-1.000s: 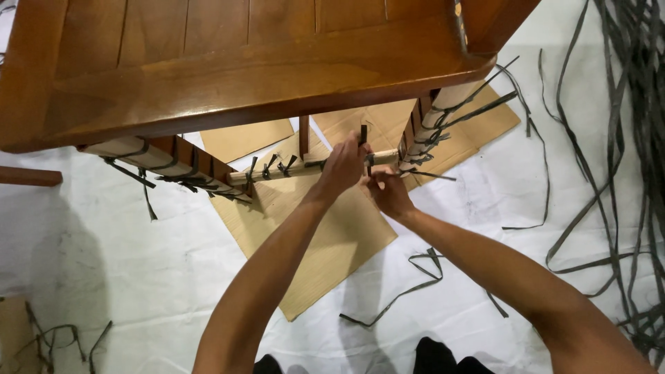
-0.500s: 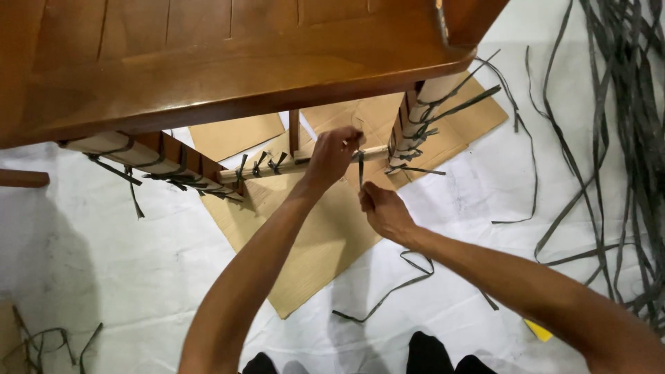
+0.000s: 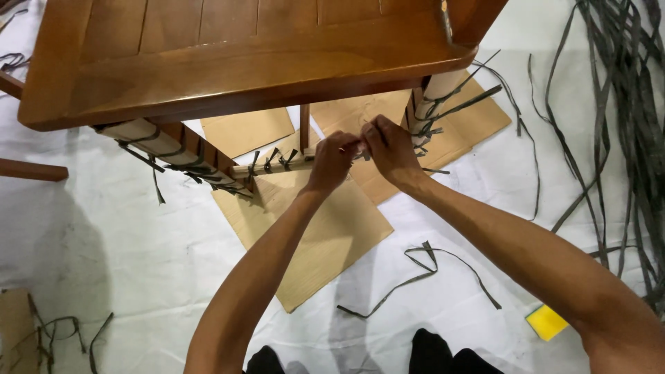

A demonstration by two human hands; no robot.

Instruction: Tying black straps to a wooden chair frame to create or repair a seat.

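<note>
A brown wooden chair frame (image 3: pixel 242 62) lies tipped over in the upper half of the head view. Its lower rail (image 3: pixel 273 166) carries several knotted dark strips. My left hand (image 3: pixel 332 159) pinches a dark strip on that rail from the left. My right hand (image 3: pixel 388 149) meets it from the right, fingers closed on the same strip. Both hands touch each other at the rail, below the seat edge. The strip itself is mostly hidden by my fingers.
Cardboard sheets (image 3: pixel 325 235) lie on the white floor cover under the frame. A loose dark strip (image 3: pixel 422 266) lies near my right forearm. A bundle of long dark strips (image 3: pixel 623 118) runs along the right side. A yellow square (image 3: pixel 547 322) sits at lower right.
My right hand, which had pulled down and away from the rail half a second ago, has come back up to meet my left hand at the rail.
</note>
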